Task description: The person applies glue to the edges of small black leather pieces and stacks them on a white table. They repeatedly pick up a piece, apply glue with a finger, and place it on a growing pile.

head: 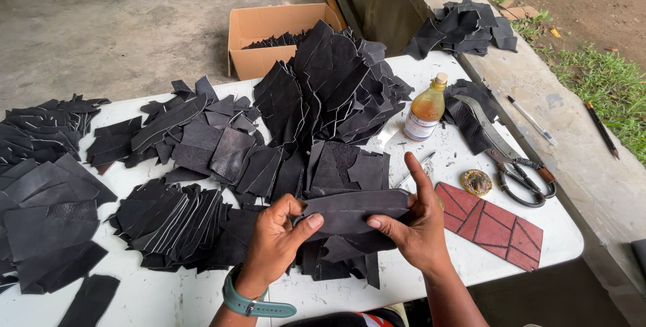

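Low in the centre of the frame, 2 hands held a long, curved strip of matte black leather [350,211] level above the white plastic table [168,297]. The left hand [276,236], with a teal watch strap [252,305] on its wrist, was closed on the strip's left end, thumb pressed on top. The right hand [414,223] pinched the right end between thumb and fingers, with the index finger raised straight up. Holding both ends that way kept the limp piece flat and facing the wearer, as one would to look it over.

Directly under and behind the strip lay a loose heap of flat black leather offcuts [336,165], some showing a paler, fuzzy underside. At lower left, a fanned stack of similar narrow black leather pieces [171,219] leaned like shingles, apparently sorted by shape. Just right of the hands sat a dark red leather panel scored with diagonal lines [494,223], and beside it a small round brass-coloured tin lid [476,182].

Further right, large steel shears with looped handles [521,175] rested near the table edge, within the right hand's reach. Above them stood a clear plastic bottle of amber liquid with a yellow cap [426,110]. A tall mound of stiff curved black leather cut-outs [336,85] filled the upper centre.

Beyond the table, an open brown cardboard box [269,31] on the concrete floor held more black pieces, and another dark pile [464,27] sat on the concrete ledge at upper right.
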